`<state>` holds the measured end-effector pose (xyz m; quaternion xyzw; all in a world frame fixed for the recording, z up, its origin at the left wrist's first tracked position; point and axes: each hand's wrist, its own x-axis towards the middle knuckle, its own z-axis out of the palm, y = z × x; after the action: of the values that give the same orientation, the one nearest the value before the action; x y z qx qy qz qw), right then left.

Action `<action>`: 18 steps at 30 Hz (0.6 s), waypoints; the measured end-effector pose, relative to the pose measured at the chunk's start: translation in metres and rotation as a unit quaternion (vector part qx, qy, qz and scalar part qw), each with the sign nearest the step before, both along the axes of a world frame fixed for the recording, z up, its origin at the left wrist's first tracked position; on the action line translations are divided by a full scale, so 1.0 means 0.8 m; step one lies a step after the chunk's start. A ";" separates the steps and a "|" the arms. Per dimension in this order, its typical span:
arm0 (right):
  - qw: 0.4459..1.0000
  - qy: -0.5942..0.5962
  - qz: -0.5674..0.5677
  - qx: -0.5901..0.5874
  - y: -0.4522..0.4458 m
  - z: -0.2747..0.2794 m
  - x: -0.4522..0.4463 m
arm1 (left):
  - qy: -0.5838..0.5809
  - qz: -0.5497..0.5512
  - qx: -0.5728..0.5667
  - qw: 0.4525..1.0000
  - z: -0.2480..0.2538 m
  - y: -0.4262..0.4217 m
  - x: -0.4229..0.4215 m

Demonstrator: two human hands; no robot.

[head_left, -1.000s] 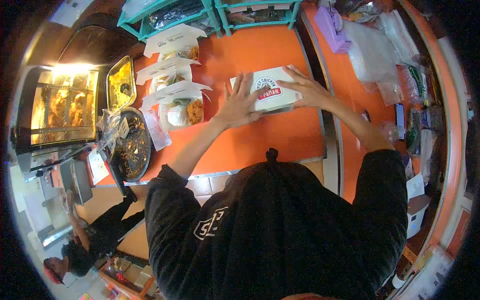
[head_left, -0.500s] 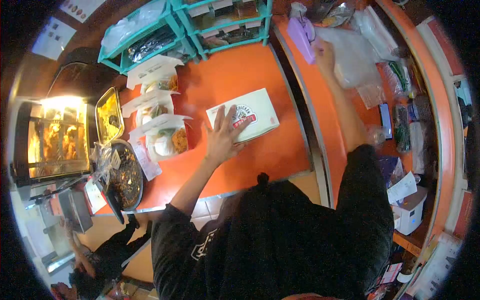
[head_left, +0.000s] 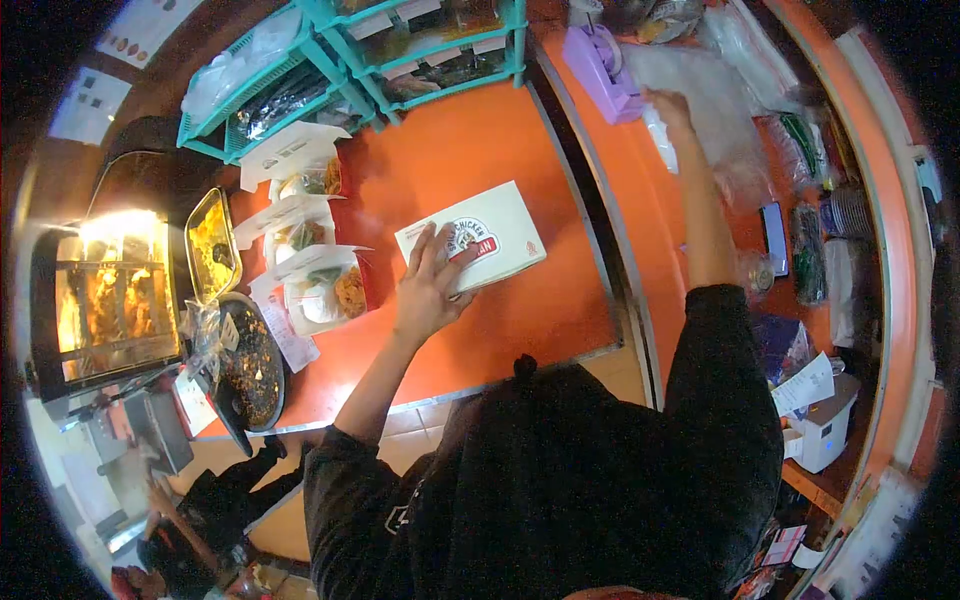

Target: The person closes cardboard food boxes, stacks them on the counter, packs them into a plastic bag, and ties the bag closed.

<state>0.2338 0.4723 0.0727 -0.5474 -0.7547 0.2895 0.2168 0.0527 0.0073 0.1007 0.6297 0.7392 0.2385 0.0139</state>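
Observation:
A closed white box (head_left: 510, 225) with a round chicken logo lies on the orange counter (head_left: 480, 130). My left hand (head_left: 432, 285) rests on its left part, fingers spread over the lid. My right hand (head_left: 668, 108) is beside a purple tape dispenser (head_left: 603, 75), its fingers drawn together on a white, partly blurred item (head_left: 660, 138) that hangs below them. Left of the closed box, three open boxes stand in a column; the nearest (head_left: 325, 300) shows fried chicken and a white, wrapped portion.
Teal baskets (head_left: 445, 65) stand at the back. A dark round tray (head_left: 255, 365) with crumbs and a lit display case (head_left: 115, 295) are at the left. Plastic bags (head_left: 700, 85), a phone (head_left: 773, 238) and a small printer (head_left: 828, 430) lie right. Another person (head_left: 200, 520) is at lower left.
My right hand has left the box and reached to the tape dispenser, then drawn slightly back with a white item. My left hand stays on the box. The view has shifted.

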 end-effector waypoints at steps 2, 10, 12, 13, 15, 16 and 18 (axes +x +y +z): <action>0.979 -0.179 0.022 0.094 0.001 -0.034 0.007 | -0.002 -0.001 0.001 1.000 -0.002 0.004 -0.002; 0.978 0.187 0.022 0.094 -0.114 -0.035 0.011 | 0.028 -0.001 0.014 1.000 -0.009 -0.002 -0.001; 0.944 0.274 0.136 -0.121 -0.237 0.023 0.006 | 0.036 -0.007 0.030 0.999 -0.016 -0.004 -0.004; 0.902 0.313 0.137 -0.266 -0.301 0.031 -0.001 | 0.033 -0.004 0.023 0.999 -0.017 -0.005 -0.004; 0.894 0.213 0.199 -0.340 -0.407 0.054 -0.013 | 0.032 -0.004 0.035 0.999 -0.019 -0.004 -0.004; 0.869 0.285 0.208 -0.346 -0.443 0.037 -0.020 | 0.032 -0.004 0.034 0.999 -0.020 -0.005 -0.004; 0.884 0.306 0.143 -0.323 -0.485 0.024 -0.042 | 0.006 -0.008 0.057 0.998 -0.021 -0.006 -0.003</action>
<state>0.2001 0.0839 0.0920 -0.3573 -0.5859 0.6982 0.2040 0.0502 0.0027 0.0843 0.6367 0.7193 0.2767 -0.0247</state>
